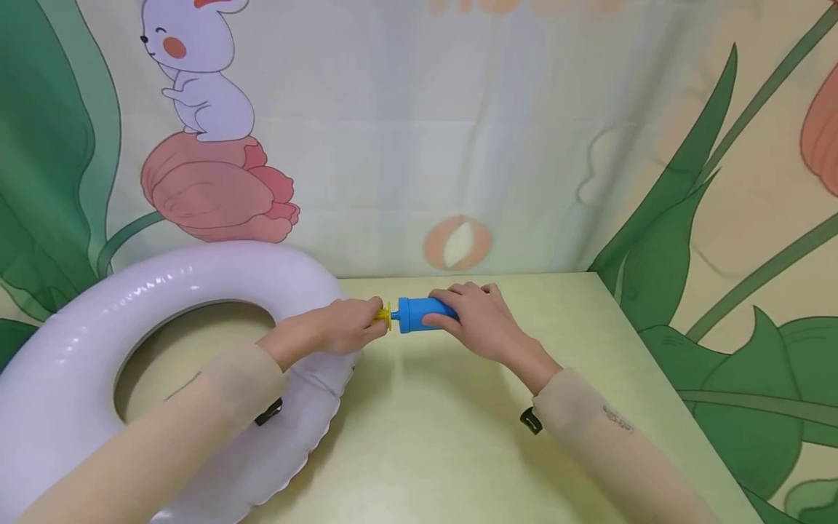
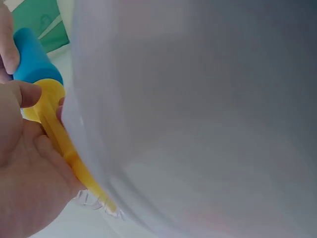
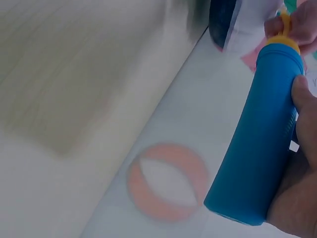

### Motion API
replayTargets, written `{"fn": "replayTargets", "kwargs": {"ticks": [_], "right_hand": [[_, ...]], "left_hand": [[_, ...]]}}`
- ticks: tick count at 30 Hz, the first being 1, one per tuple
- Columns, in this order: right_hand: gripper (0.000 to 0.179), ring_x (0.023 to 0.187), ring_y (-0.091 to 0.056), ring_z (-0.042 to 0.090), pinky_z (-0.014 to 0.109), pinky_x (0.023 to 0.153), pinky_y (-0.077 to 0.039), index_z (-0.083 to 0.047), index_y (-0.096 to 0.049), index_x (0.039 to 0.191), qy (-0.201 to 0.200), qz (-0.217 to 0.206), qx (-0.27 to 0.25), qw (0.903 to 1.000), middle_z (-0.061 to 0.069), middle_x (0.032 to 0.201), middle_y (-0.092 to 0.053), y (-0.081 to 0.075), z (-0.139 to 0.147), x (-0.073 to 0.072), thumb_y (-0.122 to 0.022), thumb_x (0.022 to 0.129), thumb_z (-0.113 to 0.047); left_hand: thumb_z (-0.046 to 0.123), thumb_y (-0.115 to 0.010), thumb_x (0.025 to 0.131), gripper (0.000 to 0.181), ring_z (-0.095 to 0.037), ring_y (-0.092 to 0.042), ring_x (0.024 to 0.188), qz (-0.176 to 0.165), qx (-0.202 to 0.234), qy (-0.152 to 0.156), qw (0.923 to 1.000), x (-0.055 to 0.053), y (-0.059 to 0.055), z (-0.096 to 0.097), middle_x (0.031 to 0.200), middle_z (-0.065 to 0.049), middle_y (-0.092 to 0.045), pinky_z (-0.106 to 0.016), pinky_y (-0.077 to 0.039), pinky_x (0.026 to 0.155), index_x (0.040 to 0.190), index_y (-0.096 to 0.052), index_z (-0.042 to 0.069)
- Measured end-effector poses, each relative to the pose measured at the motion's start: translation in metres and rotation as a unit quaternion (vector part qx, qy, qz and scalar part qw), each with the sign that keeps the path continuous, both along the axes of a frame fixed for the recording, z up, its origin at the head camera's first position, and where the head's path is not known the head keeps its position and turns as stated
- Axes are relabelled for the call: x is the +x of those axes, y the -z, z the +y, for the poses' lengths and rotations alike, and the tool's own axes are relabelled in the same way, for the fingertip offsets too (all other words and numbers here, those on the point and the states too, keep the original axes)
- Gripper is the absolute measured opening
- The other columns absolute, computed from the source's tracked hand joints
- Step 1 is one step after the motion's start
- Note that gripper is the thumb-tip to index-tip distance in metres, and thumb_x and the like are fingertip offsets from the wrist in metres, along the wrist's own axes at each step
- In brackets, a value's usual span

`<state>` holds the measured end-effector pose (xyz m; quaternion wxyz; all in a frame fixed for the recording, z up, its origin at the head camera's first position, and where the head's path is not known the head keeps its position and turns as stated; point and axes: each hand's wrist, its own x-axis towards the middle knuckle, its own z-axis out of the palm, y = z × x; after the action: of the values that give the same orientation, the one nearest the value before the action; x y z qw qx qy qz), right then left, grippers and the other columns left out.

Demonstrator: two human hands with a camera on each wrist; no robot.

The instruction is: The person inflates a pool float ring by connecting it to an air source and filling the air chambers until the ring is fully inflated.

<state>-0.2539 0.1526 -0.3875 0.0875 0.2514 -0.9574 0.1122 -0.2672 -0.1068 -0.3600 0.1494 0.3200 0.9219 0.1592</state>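
Note:
A blue hand pump point(image 1: 419, 314) is held level above the table, its yellow nozzle point(image 2: 67, 144) pointing left. My right hand point(image 1: 479, 320) grips the pump's blue body, thumb along the near side. The yellow nozzle is pinched between thumb and fingers of my left hand point(image 1: 350, 324). Beneath and beside that hand lies a white inflatable swim ring point(image 1: 216, 262), rounded out with a wrinkled seam. Clear plastic point(image 2: 88, 199) shows by the nozzle's far end in the left wrist view; whether the two are joined I cannot tell.
The swim ring covers the left of the pale yellow-green table point(image 1: 419, 451). Behind the table hangs a printed cloth point(image 1: 406, 145) with a rabbit, flowers and leaves, which also lines the right side. Small black clips point(image 1: 532, 420) hang under both wrists.

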Motion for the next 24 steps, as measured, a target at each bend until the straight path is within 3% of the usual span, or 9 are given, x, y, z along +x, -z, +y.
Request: {"fn": "replayTargets", "kwargs": {"ticks": [5, 10, 16, 20, 24], "right_hand": [[0.054, 0.119, -0.057, 0.025, 0.053, 0.099, -0.033, -0.017, -0.064, 0.138, 0.002, 0.006, -0.009, 0.9999, 0.006, 0.130, -0.065, -0.005, 0.032, -0.001, -0.061, 0.099, -0.054], [0.056, 0.125, -0.055, 0.028, 0.053, 0.101, -0.032, -0.015, -0.063, 0.140, 0.016, -0.015, -0.014, 0.9997, 0.009, 0.136, -0.063, -0.013, 0.067, 0.001, -0.064, 0.098, -0.052], [0.053, 0.123, -0.055, 0.031, 0.055, 0.100, -0.030, -0.013, -0.063, 0.139, 0.016, -0.019, -0.029, 0.9993, 0.012, 0.134, -0.063, -0.017, 0.098, -0.007, -0.066, 0.098, -0.048], [0.052, 0.121, -0.056, 0.030, 0.055, 0.100, -0.029, -0.012, -0.063, 0.138, 0.016, -0.020, -0.031, 0.9992, 0.011, 0.131, -0.065, -0.015, 0.105, -0.016, -0.066, 0.099, -0.046], [0.052, 0.117, -0.058, 0.030, 0.054, 0.096, -0.031, -0.011, -0.064, 0.135, 0.014, -0.018, -0.025, 0.9994, 0.010, 0.128, -0.067, -0.012, 0.092, -0.019, -0.065, 0.099, -0.049]], "left_hand": [[0.022, -0.041, 0.102, 0.017, -0.017, -0.042, 0.065, 0.005, 0.015, 0.003, 0.9999, 0.001, 0.001, 0.000, 0.075, -0.002, -0.043, -0.031, -0.036, 0.064, 0.096, -0.047, 0.007], [0.023, -0.039, 0.103, 0.019, -0.017, -0.042, 0.066, -0.012, 0.024, 0.007, 0.9996, -0.001, 0.002, -0.004, 0.076, -0.002, -0.042, -0.032, -0.036, 0.065, 0.098, -0.047, 0.007], [0.023, -0.039, 0.104, 0.020, -0.017, -0.041, 0.066, -0.013, 0.032, 0.000, 0.9994, -0.007, 0.003, -0.010, 0.076, -0.003, -0.042, -0.032, -0.035, 0.064, 0.100, -0.047, 0.006], [0.021, -0.040, 0.102, 0.017, -0.018, -0.041, 0.066, 0.006, 0.034, 0.000, 0.9994, -0.009, 0.003, -0.011, 0.075, -0.002, -0.041, -0.031, -0.035, 0.063, 0.096, -0.046, 0.007], [0.018, -0.040, 0.100, 0.014, -0.017, -0.040, 0.064, 0.019, 0.032, 0.004, 0.9993, -0.012, 0.003, -0.010, 0.073, -0.002, -0.041, -0.031, -0.035, 0.063, 0.093, -0.045, 0.007]]}}
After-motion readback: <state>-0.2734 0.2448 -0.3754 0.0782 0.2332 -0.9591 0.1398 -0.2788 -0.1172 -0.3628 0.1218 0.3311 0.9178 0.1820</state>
